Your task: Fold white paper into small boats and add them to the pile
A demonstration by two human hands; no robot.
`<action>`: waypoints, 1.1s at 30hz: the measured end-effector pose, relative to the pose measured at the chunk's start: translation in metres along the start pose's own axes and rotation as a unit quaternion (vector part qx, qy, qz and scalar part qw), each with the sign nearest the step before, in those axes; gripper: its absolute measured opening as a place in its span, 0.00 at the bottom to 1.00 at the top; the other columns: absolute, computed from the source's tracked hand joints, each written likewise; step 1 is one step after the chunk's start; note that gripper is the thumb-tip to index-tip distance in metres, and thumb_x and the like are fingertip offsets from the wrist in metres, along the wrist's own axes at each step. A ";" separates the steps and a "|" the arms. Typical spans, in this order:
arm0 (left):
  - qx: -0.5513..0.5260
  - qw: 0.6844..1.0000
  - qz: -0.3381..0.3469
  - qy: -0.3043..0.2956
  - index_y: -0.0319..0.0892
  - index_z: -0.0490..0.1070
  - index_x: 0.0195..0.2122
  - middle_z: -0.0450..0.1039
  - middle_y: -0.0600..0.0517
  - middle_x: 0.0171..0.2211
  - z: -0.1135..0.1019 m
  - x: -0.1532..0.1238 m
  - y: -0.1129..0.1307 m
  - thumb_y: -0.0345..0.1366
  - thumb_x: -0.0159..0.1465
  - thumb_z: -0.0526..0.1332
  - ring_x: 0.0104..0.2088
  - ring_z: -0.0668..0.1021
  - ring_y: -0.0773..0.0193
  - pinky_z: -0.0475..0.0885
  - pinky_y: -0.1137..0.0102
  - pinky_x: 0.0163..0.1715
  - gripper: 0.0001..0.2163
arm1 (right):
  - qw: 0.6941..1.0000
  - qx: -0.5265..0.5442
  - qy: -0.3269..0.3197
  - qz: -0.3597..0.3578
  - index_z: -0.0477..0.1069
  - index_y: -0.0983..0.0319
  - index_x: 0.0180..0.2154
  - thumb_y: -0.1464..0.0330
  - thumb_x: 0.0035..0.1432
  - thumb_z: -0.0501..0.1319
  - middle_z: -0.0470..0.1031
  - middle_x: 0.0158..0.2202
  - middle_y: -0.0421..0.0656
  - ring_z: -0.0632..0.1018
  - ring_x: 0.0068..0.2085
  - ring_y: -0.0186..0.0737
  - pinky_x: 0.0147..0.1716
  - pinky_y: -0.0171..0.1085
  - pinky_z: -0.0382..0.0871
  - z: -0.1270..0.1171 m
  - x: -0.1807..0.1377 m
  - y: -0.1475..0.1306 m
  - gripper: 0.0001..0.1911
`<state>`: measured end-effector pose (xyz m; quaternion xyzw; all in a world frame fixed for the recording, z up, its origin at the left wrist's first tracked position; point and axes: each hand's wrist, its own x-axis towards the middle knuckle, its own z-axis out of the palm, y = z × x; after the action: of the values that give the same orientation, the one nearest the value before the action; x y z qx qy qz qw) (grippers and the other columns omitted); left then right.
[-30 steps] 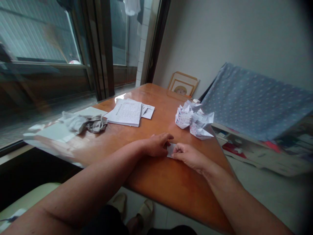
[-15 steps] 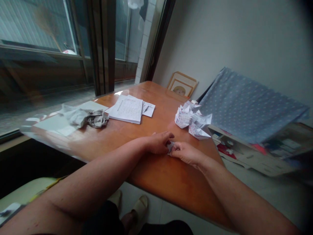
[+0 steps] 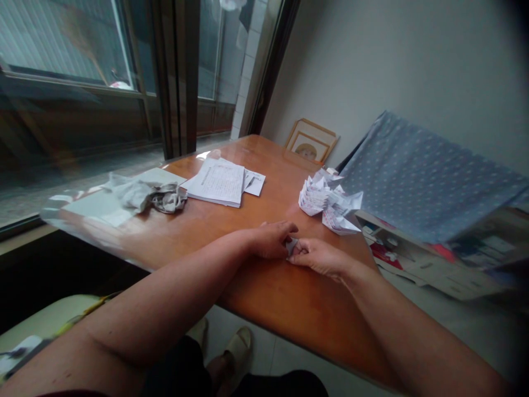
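My left hand [image 3: 270, 239] and my right hand [image 3: 319, 255] meet on the orange-brown wooden table [image 3: 264, 298]. Both pinch a small folded piece of white paper [image 3: 291, 245] between their fingertips; most of it is hidden by the fingers. Beyond the hands, toward the table's right edge, lies a pile of folded paper shapes [image 3: 328, 201]. Farther left sits a stack of written sheets [image 3: 219, 182].
A crumpled grey cloth [image 3: 149, 196] lies on flat sheets [image 3: 95, 207] at the table's left end by the window. A framed picture [image 3: 311, 142] leans on the wall. A dotted blue cloth [image 3: 421, 176] covers things right of the table. My feet in slippers [image 3: 233, 350] show below.
The white paper showed more a second ago; now it is folded smaller and my fingers close over it. The view shifted slightly.
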<state>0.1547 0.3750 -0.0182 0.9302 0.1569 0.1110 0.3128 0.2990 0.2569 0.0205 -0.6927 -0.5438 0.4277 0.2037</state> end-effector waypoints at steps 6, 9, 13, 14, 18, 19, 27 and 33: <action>0.000 1.000 0.002 -0.006 0.41 0.63 0.62 0.76 0.44 0.55 -0.002 -0.001 0.002 0.38 0.55 0.67 0.53 0.78 0.50 0.71 0.64 0.51 0.32 | 1.000 -0.011 0.000 0.019 0.67 0.60 0.26 0.67 0.47 0.64 0.69 0.26 0.37 0.68 0.29 0.35 0.30 0.34 0.59 0.001 0.001 -0.004 0.07; 0.009 1.000 0.003 -0.011 0.41 0.62 0.62 0.75 0.44 0.56 -0.002 0.000 0.002 0.39 0.55 0.67 0.54 0.77 0.50 0.70 0.63 0.52 0.33 | 1.000 -0.004 -0.014 0.019 0.68 0.61 0.27 0.68 0.46 0.64 0.71 0.26 0.38 0.69 0.29 0.35 0.30 0.33 0.60 -0.001 0.003 -0.003 0.05; 0.037 0.999 0.005 -0.012 0.42 0.62 0.62 0.73 0.44 0.58 -0.001 0.001 0.001 0.39 0.56 0.65 0.56 0.76 0.50 0.69 0.62 0.54 0.32 | 0.999 0.000 -0.047 0.016 0.69 0.61 0.28 0.71 0.44 0.62 0.69 0.26 0.36 0.66 0.26 0.32 0.26 0.32 0.56 -0.007 0.006 0.004 0.05; 0.042 0.999 0.005 -0.011 0.42 0.62 0.62 0.73 0.44 0.58 0.000 0.001 0.001 0.39 0.56 0.65 0.56 0.76 0.50 0.69 0.62 0.54 0.31 | 0.998 -0.001 -0.052 0.017 0.68 0.61 0.28 0.72 0.44 0.61 0.67 0.25 0.36 0.65 0.25 0.31 0.25 0.32 0.54 -0.009 0.007 0.006 0.05; 0.053 0.998 0.007 -0.015 0.43 0.63 0.61 0.72 0.44 0.59 -0.002 0.000 0.004 0.42 0.57 0.65 0.57 0.75 0.50 0.68 0.60 0.54 0.31 | 0.999 -0.013 -0.047 0.024 0.66 0.61 0.28 0.72 0.44 0.61 0.63 0.23 0.34 0.61 0.23 0.30 0.23 0.32 0.49 -0.010 0.009 0.009 0.05; 0.054 0.998 0.007 -0.016 0.43 0.63 0.61 0.73 0.44 0.58 -0.002 0.000 0.005 0.42 0.57 0.65 0.57 0.75 0.49 0.68 0.60 0.54 0.30 | 0.999 -0.018 -0.043 0.026 0.65 0.60 0.28 0.72 0.44 0.61 0.63 0.23 0.34 0.61 0.23 0.30 0.22 0.32 0.49 -0.010 0.010 0.009 0.06; 0.039 0.999 0.005 -0.023 0.43 0.65 0.58 0.76 0.45 0.54 -0.006 -0.003 0.008 0.41 0.57 0.65 0.52 0.77 0.51 0.68 0.62 0.50 0.28 | 0.996 -0.057 -0.025 0.071 0.64 0.61 0.23 0.74 0.42 0.65 0.61 0.18 0.32 0.59 0.20 0.28 0.21 0.32 0.47 -0.015 0.015 0.009 0.09; 0.047 0.999 0.013 -0.018 0.44 0.66 0.57 0.75 0.46 0.53 -0.004 -0.002 0.005 0.39 0.56 0.64 0.52 0.77 0.51 0.67 0.62 0.50 0.26 | 0.993 -0.076 -0.011 0.087 0.66 0.62 0.22 0.74 0.43 0.66 0.62 0.17 0.32 0.60 0.19 0.27 0.20 0.31 0.48 -0.017 0.013 0.011 0.08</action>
<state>0.1531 0.3730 -0.0124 0.9477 0.1439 0.0910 0.2700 0.3192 0.2684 0.0170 -0.7462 -0.5148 0.4084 0.1065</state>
